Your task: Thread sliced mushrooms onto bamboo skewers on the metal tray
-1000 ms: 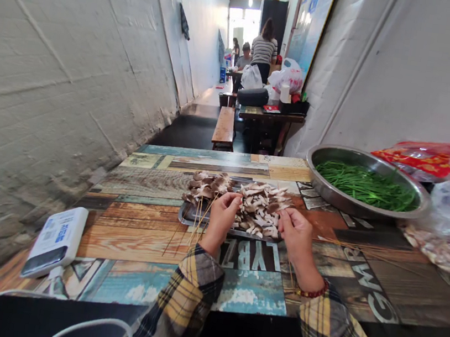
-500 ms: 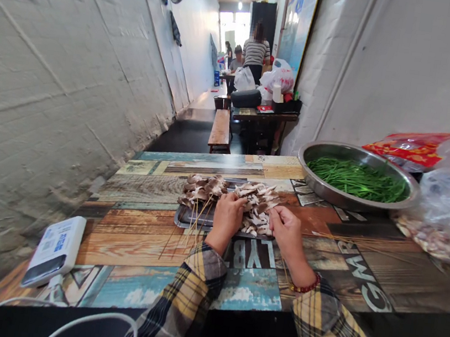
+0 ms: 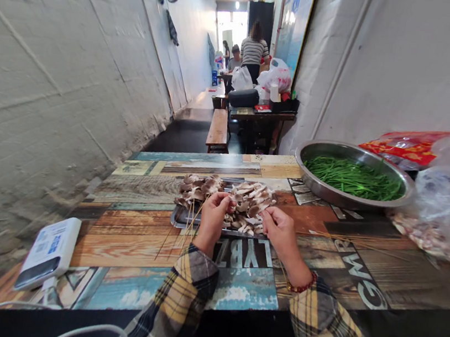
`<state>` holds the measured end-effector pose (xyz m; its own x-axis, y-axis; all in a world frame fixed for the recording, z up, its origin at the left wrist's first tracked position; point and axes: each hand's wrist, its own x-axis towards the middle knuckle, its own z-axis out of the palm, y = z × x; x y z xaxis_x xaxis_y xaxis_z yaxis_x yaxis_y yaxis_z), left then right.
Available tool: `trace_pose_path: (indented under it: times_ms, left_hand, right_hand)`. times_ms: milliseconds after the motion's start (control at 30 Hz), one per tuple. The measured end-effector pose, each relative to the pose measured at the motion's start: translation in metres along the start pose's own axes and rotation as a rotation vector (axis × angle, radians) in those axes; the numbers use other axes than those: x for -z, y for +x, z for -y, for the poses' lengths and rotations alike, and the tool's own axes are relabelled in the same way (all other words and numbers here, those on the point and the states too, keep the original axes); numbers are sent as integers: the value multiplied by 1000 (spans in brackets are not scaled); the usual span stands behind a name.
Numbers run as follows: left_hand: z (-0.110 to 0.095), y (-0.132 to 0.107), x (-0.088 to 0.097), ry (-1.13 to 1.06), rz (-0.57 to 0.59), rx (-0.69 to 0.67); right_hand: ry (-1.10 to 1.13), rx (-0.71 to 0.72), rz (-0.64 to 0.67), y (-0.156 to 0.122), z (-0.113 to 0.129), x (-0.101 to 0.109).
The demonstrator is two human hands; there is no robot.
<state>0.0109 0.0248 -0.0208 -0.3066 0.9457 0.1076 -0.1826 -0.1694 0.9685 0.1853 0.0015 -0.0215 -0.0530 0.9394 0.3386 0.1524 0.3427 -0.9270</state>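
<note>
Grey-brown oyster mushrooms [image 3: 252, 195] lie heaped on the right part of a dark metal tray [image 3: 178, 219]. On its left part are mushrooms threaded on bamboo skewers [image 3: 189, 222], whose bare ends stick out toward me. My left hand [image 3: 211, 219] is closed at the heap's left side, thumb and fingers pinching a mushroom. At the right side of the heap, my right hand [image 3: 281, 233] is closed in a pinch on a thin bamboo skewer [image 3: 283, 268], part of which shows below the palm. Its tip is hidden among the mushrooms.
A steel basin [image 3: 310, 186] of green chives stands at the right, beside plastic bags [image 3: 442, 188]. Loose skewers [image 3: 365, 245] lie on the wood-patterned table [image 3: 123, 238]. A white device [image 3: 48, 252] with a cable sits front left. Farther back are a bench [image 3: 218, 128] and several people.
My left hand has turned slightly, its pinching fingertips now showing at the heap's edge. Both hands remain close to the mushrooms. The whole view has shifted a little.
</note>
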Motion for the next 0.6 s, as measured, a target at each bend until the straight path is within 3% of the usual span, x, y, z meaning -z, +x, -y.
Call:
trace_pose_path:
  times_ms: [167,367,600]
  left_hand:
    - [-10,-6,1,-190,-1,89]
    - [-9,-5,2,-206,-38,50]
    - [-10,-5,1,-245,-13,51]
  right_hand:
    - [48,-29,104,-1,-3,-1]
    - [2,-43,284,-5,-8,-4]
    - [-4,-71,266,-5,-4,-4]
